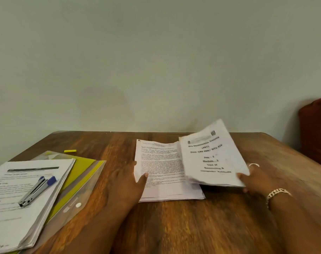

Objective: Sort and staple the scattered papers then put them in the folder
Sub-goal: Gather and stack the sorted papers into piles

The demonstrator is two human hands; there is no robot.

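Note:
My right hand (255, 182) grips a thick set of papers with a title page (213, 156) by its near right corner and holds it tilted up off the table. Under it lies a flat stack of printed pages (161, 173). My left hand (127, 182) holds that stack's left edge, thumb on top. At the left a yellow and clear plastic folder (82, 182) lies on the table, with another pile of papers (20, 202) on it. A silver and blue stapler (36, 191) rests on that pile.
The wooden table (192, 226) meets a plain wall at the back. A small yellow piece (70, 151) lies near the far left. A dark red chair (315, 131) stands beyond the table's right edge.

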